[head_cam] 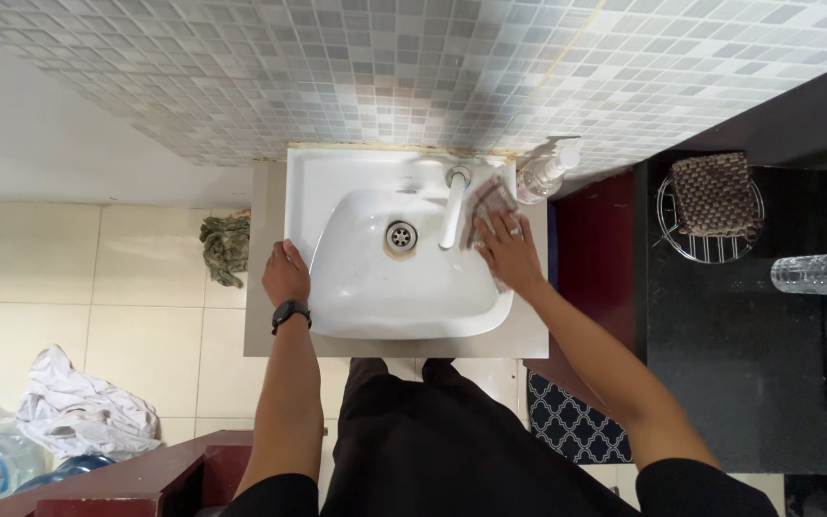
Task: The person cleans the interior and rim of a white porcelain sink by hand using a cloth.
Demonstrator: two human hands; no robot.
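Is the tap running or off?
Off, it seems: no water falls from the white faucet, and the basin around the drain holds no pool.
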